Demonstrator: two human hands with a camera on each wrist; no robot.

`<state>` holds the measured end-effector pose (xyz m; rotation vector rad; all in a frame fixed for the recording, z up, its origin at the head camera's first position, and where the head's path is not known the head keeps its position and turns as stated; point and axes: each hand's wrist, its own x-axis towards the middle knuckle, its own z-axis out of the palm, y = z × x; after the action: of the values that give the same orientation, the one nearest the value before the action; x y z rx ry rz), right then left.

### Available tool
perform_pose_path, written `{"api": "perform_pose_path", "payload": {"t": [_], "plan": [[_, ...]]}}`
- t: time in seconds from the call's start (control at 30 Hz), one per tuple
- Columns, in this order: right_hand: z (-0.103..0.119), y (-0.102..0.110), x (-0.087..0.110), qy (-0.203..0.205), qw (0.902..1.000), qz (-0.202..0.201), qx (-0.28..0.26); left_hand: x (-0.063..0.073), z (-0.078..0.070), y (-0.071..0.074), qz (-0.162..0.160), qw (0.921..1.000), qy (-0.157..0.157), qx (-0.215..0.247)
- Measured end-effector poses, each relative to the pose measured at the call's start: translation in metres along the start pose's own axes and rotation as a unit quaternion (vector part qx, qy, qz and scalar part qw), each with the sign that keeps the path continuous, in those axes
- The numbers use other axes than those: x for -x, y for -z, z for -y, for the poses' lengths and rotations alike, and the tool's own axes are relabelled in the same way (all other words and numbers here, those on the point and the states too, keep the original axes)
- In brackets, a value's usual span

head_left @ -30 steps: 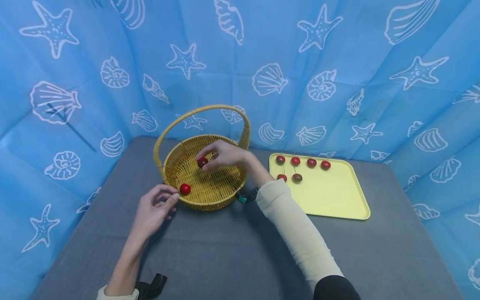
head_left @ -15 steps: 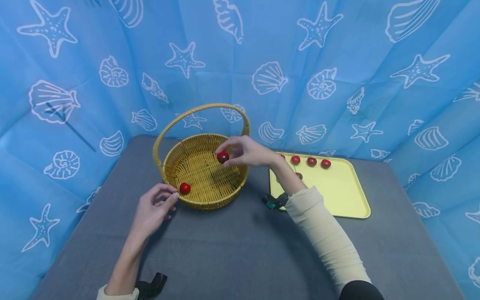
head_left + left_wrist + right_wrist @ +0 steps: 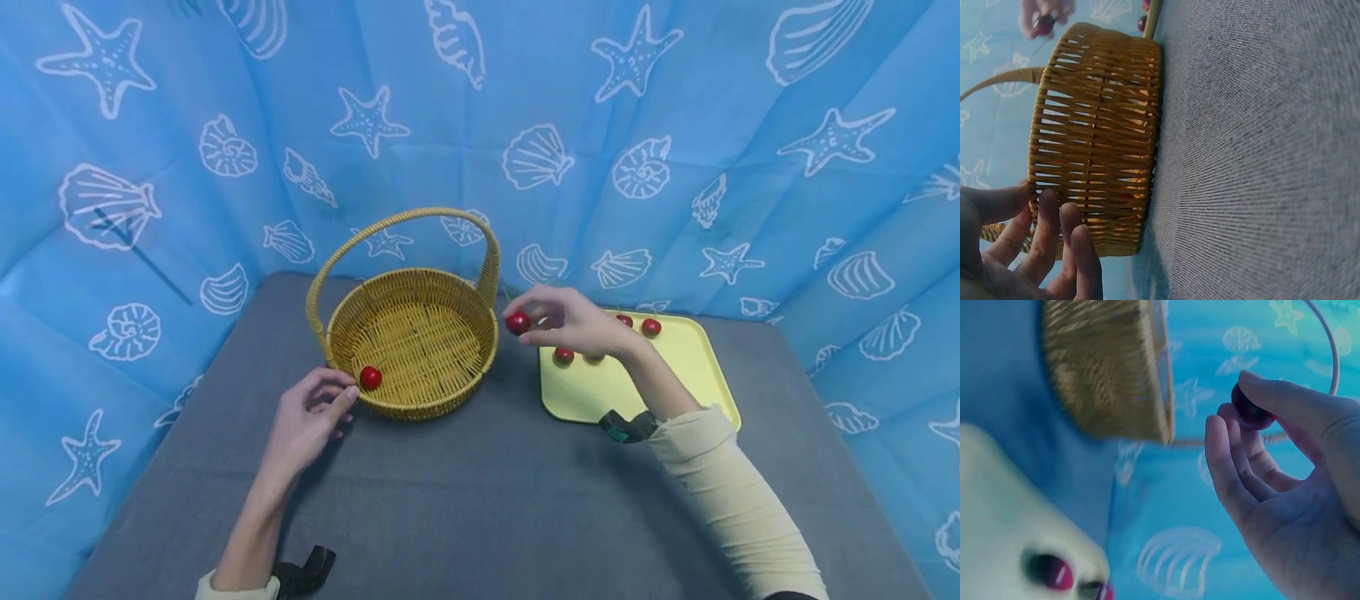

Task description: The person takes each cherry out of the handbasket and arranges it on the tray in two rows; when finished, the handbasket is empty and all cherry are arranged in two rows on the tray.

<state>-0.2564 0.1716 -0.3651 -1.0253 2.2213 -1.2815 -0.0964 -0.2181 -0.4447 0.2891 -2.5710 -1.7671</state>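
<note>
My right hand (image 3: 573, 321) pinches a dark red cherry (image 3: 517, 323) between thumb and fingertips. It is in the air between the basket and the tray's left edge; the right wrist view also shows the cherry (image 3: 1250, 412) at the fingertips. My left hand (image 3: 311, 417) pinches the near left rim of a yellow wicker basket (image 3: 486, 367). In the left wrist view, its thumb and fingers meet at the rim of the basket (image 3: 1094, 125). One bright red cherry (image 3: 371, 377) lies inside the basket, close to the left hand.
Right of the basket is a pale yellow tray (image 3: 577, 400) with several cherries (image 3: 651, 327), partly hidden by the right hand and forearm. The basket's tall handle (image 3: 405, 218) arches above it. A blue shell-patterned curtain (image 3: 465, 125) hangs behind the grey table (image 3: 465, 500).
My right hand has carried its cherry out from over the basket, rightward to the tray's left edge. The left hand and the basket have stayed in place.
</note>
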Motion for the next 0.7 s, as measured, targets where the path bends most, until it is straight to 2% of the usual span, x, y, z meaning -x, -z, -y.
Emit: {"api": "perform_pose_path", "payload": {"t": [0.23,0.4,0.53,0.7], "plan": [[-0.038,0.026,0.054,-0.062,0.9957,-0.061,0.031,0.001,0.001,-0.001,-0.003,1.0,-0.006,0.003],[-0.06,0.041,0.085,-0.099,0.9867,-0.107,0.072,0.001,0.003,-0.002,-0.011,0.9999,-0.012,0.002],[-0.073,0.047,0.103,-0.128,0.9804,-0.121,0.087,0.0,0.004,-0.002,-0.011,0.9998,-0.017,0.003],[-0.093,0.049,0.114,-0.138,0.9805,-0.114,0.082,0.0,0.003,-0.003,-0.01,0.9998,-0.017,0.001]]}}
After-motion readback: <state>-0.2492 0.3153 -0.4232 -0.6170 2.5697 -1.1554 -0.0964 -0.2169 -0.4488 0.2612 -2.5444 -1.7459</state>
